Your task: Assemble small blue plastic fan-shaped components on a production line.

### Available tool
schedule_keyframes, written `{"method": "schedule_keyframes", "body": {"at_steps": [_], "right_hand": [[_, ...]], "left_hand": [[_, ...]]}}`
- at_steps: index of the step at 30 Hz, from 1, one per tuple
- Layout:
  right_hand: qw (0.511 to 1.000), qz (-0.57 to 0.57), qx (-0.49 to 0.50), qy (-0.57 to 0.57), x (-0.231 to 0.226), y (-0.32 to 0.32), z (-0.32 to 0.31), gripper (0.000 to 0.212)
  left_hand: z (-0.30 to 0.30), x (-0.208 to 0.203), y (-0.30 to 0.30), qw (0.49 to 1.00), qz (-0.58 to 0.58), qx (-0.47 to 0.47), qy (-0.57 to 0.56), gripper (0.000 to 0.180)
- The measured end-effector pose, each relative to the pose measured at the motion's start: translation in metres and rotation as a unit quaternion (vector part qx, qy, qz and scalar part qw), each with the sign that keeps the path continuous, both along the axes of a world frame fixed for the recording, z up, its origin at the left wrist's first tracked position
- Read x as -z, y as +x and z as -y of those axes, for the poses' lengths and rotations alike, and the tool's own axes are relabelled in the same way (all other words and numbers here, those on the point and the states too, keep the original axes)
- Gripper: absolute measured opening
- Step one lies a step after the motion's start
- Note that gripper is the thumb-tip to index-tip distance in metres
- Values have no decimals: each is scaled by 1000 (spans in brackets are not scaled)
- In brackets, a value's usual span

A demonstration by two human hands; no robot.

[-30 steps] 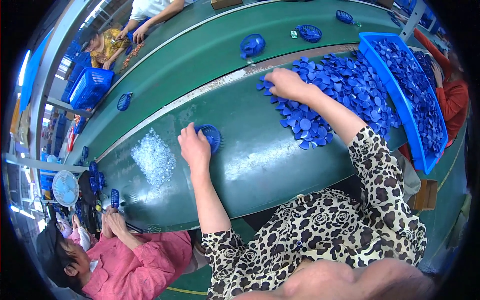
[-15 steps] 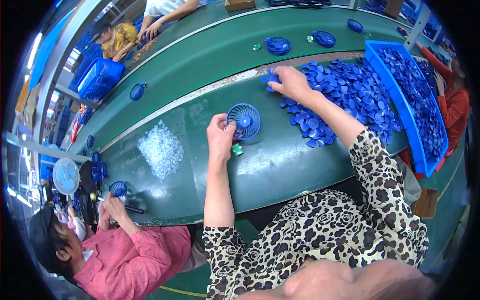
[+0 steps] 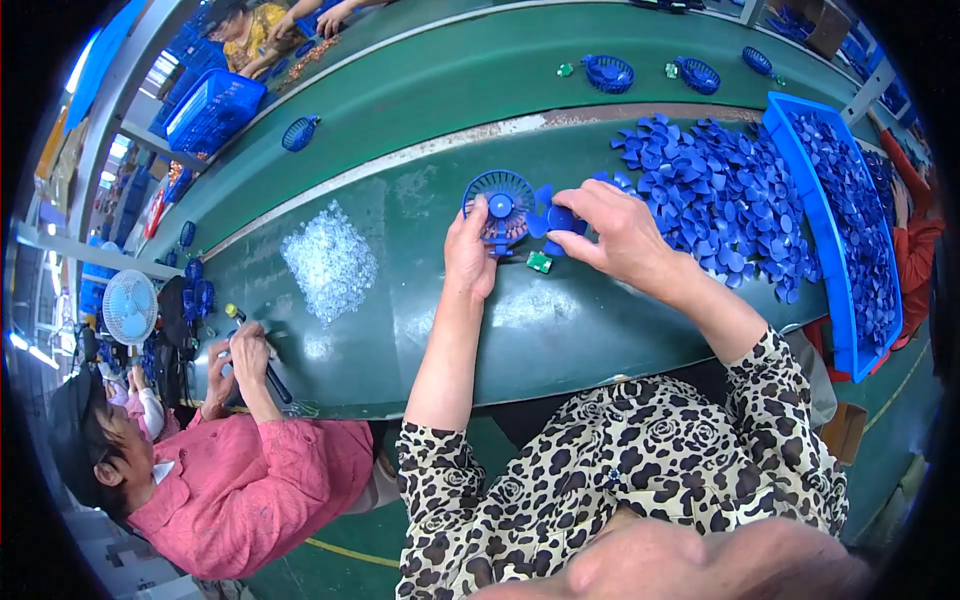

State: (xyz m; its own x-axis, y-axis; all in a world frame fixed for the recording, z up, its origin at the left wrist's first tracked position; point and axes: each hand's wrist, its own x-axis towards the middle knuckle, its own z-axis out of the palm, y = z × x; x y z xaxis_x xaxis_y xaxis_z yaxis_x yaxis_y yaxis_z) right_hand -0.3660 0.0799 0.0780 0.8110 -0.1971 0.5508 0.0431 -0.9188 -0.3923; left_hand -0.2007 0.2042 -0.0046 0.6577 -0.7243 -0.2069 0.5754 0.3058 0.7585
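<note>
My left hand [image 3: 470, 252] is closed on a round blue fan housing [image 3: 512, 188] with a slatted grille, its thumb on the near side of the rim. Just to the right, my right hand [image 3: 628, 235] pinches a blue fan blade [image 3: 556, 222] between thumb and fingers, close beside the housing; whether the two touch I cannot tell. A small green circuit board [image 3: 540, 262] hangs or lies just below the housing. Right of my right hand spreads a large heap of blue fan blades [image 3: 720, 190] on the green table.
A pile of small clear plastic pieces [image 3: 330, 263] lies on the left. Beyond the table, a green conveyor [image 3: 420, 115] carries more blue housings [image 3: 608, 74]. A blue tray [image 3: 815, 235] of blades stands at right. A co-worker in pink [image 3: 250, 480] handles a black tool [image 3: 277, 383] at left.
My right hand has come back from the heap's far-left edge to the housing, bringing a blade. My left hand still holds the housing. The co-worker at left has taken up the tool.
</note>
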Motion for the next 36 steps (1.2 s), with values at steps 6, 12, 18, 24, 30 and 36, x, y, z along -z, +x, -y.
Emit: {"method": "schedule_keyframes", "body": {"at_steps": [6,12,18,24,30,36], "right_hand": [[998,-32,9,-47,8,8,-3,36],[997,-61,-4,-53,27,25,-5,34],[1000,-11,-22,-10,34,37,-8,38],[964,-114,-63,232,33,38,28,46],[940,-227,-61,247,49,35,39,44],[827,-104,47,551,39,57,94,33]], "left_hand": [[3,-11,-12,998,-10,58,18,37],[0,-15,-28,995,49,85,18,36],[0,-12,-24,986,154,24,51,26],[-1,-17,-24,950,302,9,75,29],[-3,-15,-26,955,269,78,98,27],[4,-15,-6,961,255,-65,90,37]]}}
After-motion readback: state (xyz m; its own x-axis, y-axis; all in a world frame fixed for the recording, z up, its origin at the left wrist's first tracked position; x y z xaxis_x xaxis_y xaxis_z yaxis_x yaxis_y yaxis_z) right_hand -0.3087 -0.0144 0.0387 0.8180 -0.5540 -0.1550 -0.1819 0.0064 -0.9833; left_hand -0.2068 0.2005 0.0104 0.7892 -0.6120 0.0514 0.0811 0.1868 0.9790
